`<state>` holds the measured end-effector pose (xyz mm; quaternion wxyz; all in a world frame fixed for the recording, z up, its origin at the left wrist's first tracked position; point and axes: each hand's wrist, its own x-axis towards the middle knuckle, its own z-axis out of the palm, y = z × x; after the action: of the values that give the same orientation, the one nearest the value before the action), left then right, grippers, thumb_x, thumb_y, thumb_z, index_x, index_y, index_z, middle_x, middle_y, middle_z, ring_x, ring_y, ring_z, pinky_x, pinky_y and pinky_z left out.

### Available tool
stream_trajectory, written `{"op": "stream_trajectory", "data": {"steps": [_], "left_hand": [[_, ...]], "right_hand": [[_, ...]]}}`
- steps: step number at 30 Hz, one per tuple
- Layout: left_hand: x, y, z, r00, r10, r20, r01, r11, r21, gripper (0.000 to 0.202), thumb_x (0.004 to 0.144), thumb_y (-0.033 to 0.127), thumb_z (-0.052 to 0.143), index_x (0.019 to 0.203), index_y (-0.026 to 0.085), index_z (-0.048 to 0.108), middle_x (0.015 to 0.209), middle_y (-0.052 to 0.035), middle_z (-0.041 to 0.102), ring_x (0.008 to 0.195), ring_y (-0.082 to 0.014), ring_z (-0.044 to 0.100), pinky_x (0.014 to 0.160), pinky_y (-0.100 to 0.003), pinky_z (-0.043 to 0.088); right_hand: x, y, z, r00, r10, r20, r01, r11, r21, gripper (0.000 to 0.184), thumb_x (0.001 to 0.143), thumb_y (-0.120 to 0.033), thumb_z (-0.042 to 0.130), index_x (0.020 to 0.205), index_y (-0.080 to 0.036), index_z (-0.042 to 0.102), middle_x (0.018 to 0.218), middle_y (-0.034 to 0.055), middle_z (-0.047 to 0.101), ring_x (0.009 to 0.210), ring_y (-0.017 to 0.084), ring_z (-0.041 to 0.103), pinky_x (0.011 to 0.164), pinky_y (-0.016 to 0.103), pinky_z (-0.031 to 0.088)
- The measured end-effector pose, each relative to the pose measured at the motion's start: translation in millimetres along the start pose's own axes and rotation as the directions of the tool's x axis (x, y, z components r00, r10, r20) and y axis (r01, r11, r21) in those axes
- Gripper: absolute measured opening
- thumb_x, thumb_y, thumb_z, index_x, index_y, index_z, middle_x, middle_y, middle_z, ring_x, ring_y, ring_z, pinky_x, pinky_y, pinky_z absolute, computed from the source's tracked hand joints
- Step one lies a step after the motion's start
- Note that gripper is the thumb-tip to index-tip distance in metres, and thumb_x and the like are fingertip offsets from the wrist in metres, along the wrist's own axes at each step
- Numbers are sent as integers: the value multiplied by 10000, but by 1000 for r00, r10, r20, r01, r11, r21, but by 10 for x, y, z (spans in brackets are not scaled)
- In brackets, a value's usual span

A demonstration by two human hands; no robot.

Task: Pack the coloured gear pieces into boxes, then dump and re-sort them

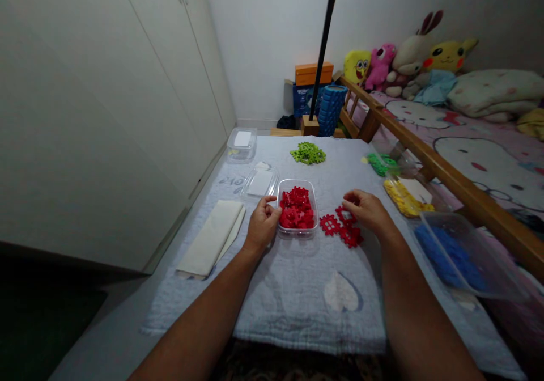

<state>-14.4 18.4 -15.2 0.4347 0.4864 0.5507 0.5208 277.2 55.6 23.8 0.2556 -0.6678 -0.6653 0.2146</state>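
Note:
A clear plastic container (297, 232) with many red plastic pieces (296, 206) in it stands in the middle of the table. My left hand (264, 222) grips its left wall between thumb and fingers. To the right of the container, several flat red interlocking pieces (330, 225) with toothed edges and square holes lie on the cloth. My right hand (364, 208) is closed, its fingertips pinching the edge of a red interlocking piece (345, 215) at the upper right of this group.
A clear lid (260, 182) and folded cream cloth (212, 238) lie left. Light-green pieces (308, 153) are heaped behind; another clear box (242, 145) stands back left. Containers of green (382, 164), yellow (406, 197) and blue pieces (450, 256) line the right, beside a wooden bed rail (459, 194).

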Motion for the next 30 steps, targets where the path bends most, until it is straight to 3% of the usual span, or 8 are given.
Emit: {"op": "stream_trajectory", "data": {"steps": [4,6,9,15,20,23,25,30], "left_hand": [[2,-7,-4,1000,-1,0,1,1000,2,393,807,373,656,1139,173,591,615,87,469,550,-101,469,547,-210,339],[1,-2,-5,1000,-2,4,2,1000,2,389,810,370,652,1140,174,589,617,86,470,552,-100,466,547,-209,340],[-5,21,-5,1000,-5,7,5,1000,-5,386,810,376,649,1134,175,587,614,88,468,550,-100,461,548,-208,342],[-16,49,-4,1000,-12,6,12,1000,-4,398,797,385,656,1128,173,591,615,90,466,540,-98,453,534,-209,322],[-6,19,-3,1000,-15,6,15,1000,-17,422,799,399,656,1147,172,587,603,95,456,531,-97,448,537,-210,318],[-7,14,-2,1000,-15,4,15,1000,-16,423,806,404,652,1154,173,583,605,95,456,537,-99,449,542,-212,318],[-10,13,-1,1000,-10,7,10,1000,-14,417,811,402,647,1155,175,583,605,95,454,540,-101,450,545,-213,320],[-15,2,-1,1000,-3,8,3,1000,6,404,829,385,636,1168,172,580,616,93,453,551,-101,452,560,-216,335]], "right_hand": [[-5,169,30,992,-61,111,73,992,-107,78,753,-274,662,766,-203,692,791,47,702,750,200,623,701,311,445],[2,245,79,992,-94,83,107,977,-182,31,728,-214,665,755,-205,680,807,54,691,775,208,612,727,321,440],[12,343,160,994,-112,0,109,962,-251,124,697,-155,672,812,-200,672,851,73,681,817,225,598,755,338,434],[22,380,187,1000,-20,-2,19,982,-187,109,704,-121,600,761,-207,631,718,42,639,688,200,579,676,323,418],[27,270,139,990,24,-142,-24,1000,1,102,702,-214,592,783,-224,653,690,19,644,652,192,589,638,316,436],[16,123,176,968,44,-249,-12,991,132,234,724,-308,598,915,-204,684,756,24,661,656,182,592,652,317,468],[-8,-8,233,961,12,-277,42,982,187,291,737,-338,595,968,-188,686,834,42,675,650,170,584,668,322,486],[-112,-326,389,943,-153,-297,226,946,231,212,793,-313,580,925,-190,690,949,77,683,680,162,574,704,325,504]]}}
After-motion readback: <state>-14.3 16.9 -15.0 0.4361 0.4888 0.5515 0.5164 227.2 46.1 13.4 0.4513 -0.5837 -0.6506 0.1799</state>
